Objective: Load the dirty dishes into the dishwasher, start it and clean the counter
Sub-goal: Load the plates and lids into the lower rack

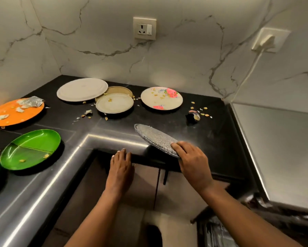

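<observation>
Textured clear glass plate (156, 139) tilted at the black tabletop (212, 132) front edge.
Right hand (192, 157) grip holds its near rim; left hand (121, 166), fingers straight, touches the edge.

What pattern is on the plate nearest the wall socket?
The floral plate is cream with pink-red flowers and bits of blue and green, seen best in the head view.

Right hand (191, 158) gripping near rim of textured glass plate (154, 138), tilted above black bench (212, 138); left hand (120, 165) flat, fingers straight on bench front edge; orange plate (10, 115), green plate (31, 148), cream plates (82, 89) and floral plate (161, 98) scattered among crumbs.
</observation>
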Available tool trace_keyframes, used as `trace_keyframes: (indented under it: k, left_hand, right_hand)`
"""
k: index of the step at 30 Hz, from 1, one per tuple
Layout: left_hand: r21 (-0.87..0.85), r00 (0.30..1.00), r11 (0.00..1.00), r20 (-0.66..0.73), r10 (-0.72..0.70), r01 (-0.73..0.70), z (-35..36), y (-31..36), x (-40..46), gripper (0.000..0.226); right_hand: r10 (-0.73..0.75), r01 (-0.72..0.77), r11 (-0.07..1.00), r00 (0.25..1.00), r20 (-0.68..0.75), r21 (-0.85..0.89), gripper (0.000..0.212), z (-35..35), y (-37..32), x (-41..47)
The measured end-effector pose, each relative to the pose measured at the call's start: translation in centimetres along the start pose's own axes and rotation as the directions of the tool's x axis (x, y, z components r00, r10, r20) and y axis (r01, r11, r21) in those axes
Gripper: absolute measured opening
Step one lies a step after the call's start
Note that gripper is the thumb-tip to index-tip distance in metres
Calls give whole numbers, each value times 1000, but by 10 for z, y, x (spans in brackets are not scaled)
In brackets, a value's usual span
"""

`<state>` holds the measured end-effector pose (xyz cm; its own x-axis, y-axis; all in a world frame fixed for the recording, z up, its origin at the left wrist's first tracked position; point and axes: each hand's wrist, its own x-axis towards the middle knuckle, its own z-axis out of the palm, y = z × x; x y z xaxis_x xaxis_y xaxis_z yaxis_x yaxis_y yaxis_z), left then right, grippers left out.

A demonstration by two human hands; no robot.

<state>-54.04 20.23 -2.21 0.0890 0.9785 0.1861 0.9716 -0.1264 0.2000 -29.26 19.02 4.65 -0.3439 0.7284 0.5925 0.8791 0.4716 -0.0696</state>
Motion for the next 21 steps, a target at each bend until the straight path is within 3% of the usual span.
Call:
trace_keyframes:
  k: [8, 13, 16, 21]
  left_hand:
    - [9, 983, 985, 73, 169, -170, 10, 67, -92, 53]
    - [-10, 935, 956, 204, 289, -293, 41, 122, -131, 42]
    - [-29, 888, 933, 298, 350, -359, 60, 163, -154, 41]
    - [-100, 741, 890, 518, 428, -444, 114, 228, -200, 47]
  right_hand:
    - [89, -87, 996, 996, 31, -36, 42, -78, -31, -150]
    - [291, -285, 955, 953, 80, -84, 41, -107, -37, -251]
    - [470, -459, 882, 871, 140, -103, 41, -118, -35, -315]
    - [748, -738, 655, 604, 274, -160, 38, -128, -19, -406]
